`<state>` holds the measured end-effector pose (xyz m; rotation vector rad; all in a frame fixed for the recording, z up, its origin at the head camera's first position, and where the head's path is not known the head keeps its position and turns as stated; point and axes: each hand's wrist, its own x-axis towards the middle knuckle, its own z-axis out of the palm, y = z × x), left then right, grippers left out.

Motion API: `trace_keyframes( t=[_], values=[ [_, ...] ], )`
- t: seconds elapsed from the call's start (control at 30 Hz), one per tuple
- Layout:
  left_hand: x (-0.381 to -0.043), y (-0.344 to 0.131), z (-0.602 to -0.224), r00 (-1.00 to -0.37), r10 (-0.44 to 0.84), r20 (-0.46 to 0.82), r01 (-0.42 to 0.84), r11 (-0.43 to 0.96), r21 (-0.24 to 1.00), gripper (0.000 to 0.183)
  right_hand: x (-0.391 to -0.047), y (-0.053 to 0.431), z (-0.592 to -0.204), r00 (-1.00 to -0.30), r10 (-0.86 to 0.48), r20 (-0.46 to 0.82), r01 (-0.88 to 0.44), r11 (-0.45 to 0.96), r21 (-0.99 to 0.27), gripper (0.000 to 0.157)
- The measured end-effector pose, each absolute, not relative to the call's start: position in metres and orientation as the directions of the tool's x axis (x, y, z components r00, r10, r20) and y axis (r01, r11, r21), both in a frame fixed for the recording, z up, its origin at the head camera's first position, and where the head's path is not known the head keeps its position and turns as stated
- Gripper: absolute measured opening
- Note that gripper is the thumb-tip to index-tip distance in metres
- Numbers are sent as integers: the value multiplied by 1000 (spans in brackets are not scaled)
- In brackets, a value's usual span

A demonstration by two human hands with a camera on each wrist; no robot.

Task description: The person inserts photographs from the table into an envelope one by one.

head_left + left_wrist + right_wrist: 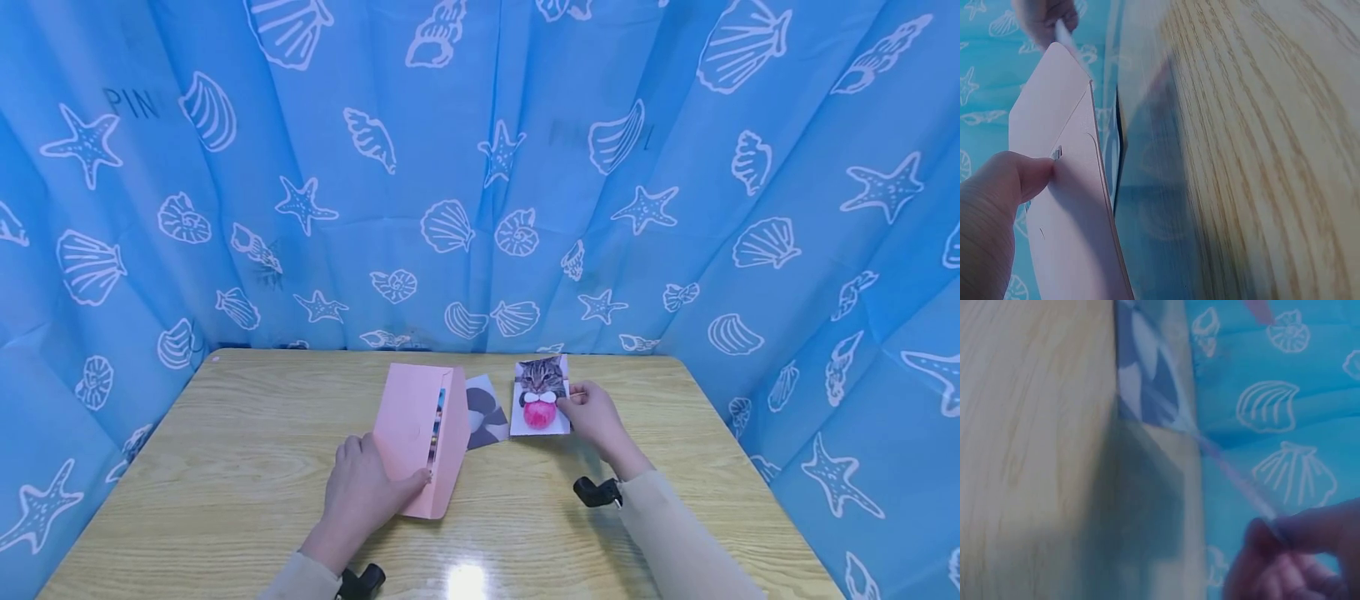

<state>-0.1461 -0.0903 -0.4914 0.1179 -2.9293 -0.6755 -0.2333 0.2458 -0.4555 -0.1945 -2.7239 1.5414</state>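
A pink paper envelope (405, 408) is gripped in my left hand (363, 492), thumb across its front and fingers behind. Its flap is open, and a narrow strip of colourful printed edges (436, 425) shows in the mouth. In the left wrist view the envelope (1072, 200) is tilted, its lower edge close to the tabletop. My right hand (596, 421) pinches the right edge of a photo card (542, 400) showing a tabby cat and a pink ball. In the right wrist view that card (1235, 472) is seen edge-on and blurred, held off the table.
A grey-and-white card (486, 417) lies on the wooden table (247, 450) between the envelope and the cat card, partly hidden by the envelope. A blue curtain (465, 192) with white shells and starfish hangs behind the table's far edge and along the sides.
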Motion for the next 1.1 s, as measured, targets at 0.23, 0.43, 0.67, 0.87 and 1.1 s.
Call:
trace_keyframes(
  t=[0.23, 0.43, 0.67, 0.87, 1.1],
  values=[
    [-144, -91, -490, -990, -99, 105, -42, 894, 446, 103, -226, 228, -438, -992, 127, 15, 29, 336, -942, 34],
    [-144, -90, -490, -989, -94, 113, -35, 897, 440, 101, -218, 213, -426, -988, 138, 71, -34, 253, -967, 32],
    [-144, -90, -490, -990, -87, 109, -33, 907, 419, 102, -212, 198, -424, -989, 87, 119, -98, 217, -971, 29],
    [-144, -89, -489, -990, -84, 115, -29, 908, 418, 102, -204, 181, -417, -990, 48, 133, -118, 234, -965, 30],
    [-144, -87, -490, -989, -87, 119, -29, 906, 423, 103, -208, 168, -434, -981, 47, 187, -164, 308, -937, 24]
  ],
)
